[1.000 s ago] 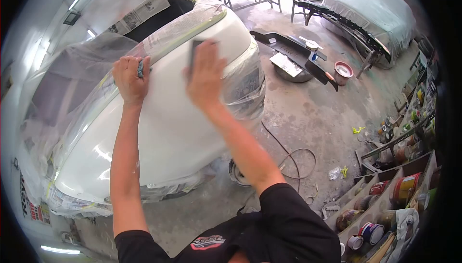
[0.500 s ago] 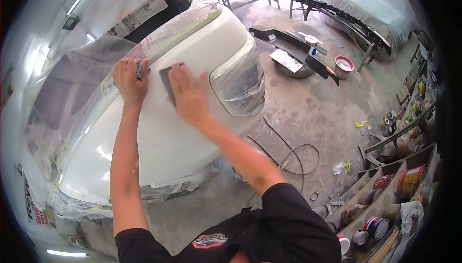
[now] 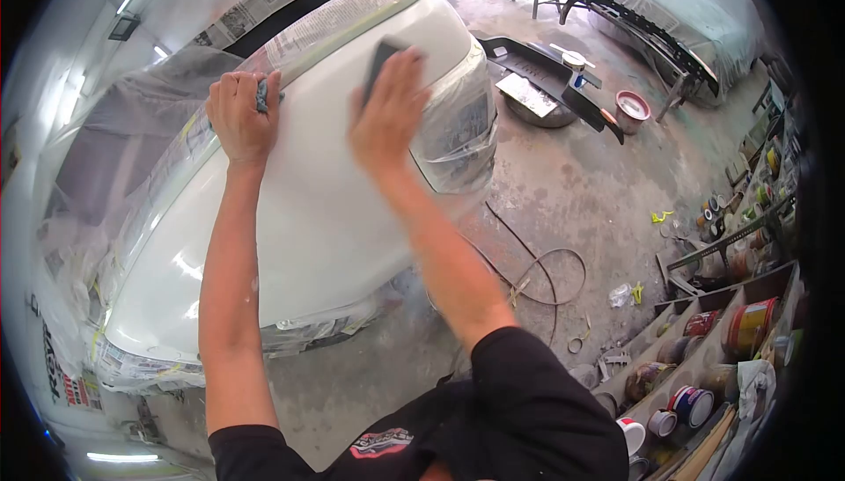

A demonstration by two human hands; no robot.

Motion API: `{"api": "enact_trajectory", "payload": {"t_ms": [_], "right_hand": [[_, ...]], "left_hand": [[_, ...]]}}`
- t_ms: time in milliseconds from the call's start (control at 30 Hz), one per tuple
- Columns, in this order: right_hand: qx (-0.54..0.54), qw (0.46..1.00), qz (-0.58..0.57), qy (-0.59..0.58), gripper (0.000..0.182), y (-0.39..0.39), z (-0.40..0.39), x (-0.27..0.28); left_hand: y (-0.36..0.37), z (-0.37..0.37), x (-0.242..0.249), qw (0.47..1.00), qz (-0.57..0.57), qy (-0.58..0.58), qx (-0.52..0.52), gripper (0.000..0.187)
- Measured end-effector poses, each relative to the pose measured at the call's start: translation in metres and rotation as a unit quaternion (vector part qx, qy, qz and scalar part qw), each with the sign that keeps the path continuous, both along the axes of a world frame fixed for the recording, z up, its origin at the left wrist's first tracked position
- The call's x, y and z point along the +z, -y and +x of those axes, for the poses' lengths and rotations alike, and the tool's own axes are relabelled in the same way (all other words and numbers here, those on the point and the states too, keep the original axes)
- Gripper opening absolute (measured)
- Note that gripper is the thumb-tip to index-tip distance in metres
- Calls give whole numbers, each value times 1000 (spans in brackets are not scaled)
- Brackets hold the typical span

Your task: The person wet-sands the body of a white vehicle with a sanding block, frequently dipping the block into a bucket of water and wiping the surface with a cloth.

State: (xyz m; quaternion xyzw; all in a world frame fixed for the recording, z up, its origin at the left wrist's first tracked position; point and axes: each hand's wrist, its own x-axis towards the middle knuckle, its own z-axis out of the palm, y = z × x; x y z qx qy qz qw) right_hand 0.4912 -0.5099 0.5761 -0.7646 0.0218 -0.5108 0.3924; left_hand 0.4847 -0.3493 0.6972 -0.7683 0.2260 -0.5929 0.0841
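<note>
A white car body panel fills the middle of the view. My right hand, a little blurred, lies over a dark grey sheet of sandpaper against the upper part of the panel. The sheet's far end sticks out past my fingers. My left hand is closed around a crumpled blue-grey cloth and rests at the panel's upper left edge. Newspaper masking with tape runs along the top edge. To the right of my right hand, clear plastic film covers the lamp area.
Plastic sheeting drapes the car's left side. Beyond it on the floor are a black bumper part, a red-rimmed bucket and a looped hose. A shelf of paint cans stands at the right. Another covered car is behind.
My right hand has slid with the sandpaper up and to the right across the panel. My left hand stays at the edge with the cloth. The view has shifted slightly.
</note>
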Motion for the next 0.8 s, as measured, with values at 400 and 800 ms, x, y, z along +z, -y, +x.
{"api": "enact_trajectory", "payload": {"t_ms": [400, 800], "right_hand": [[-5, 984, 144, -103, 75, -15, -7, 17], [11, 983, 162, -83, 75, 19, 19, 13]], "left_hand": [[4, -6, -1, 1000, 1, -2, -5, 24], [0, -1, 0, 1000, 8, 7, -15, 24]]}}
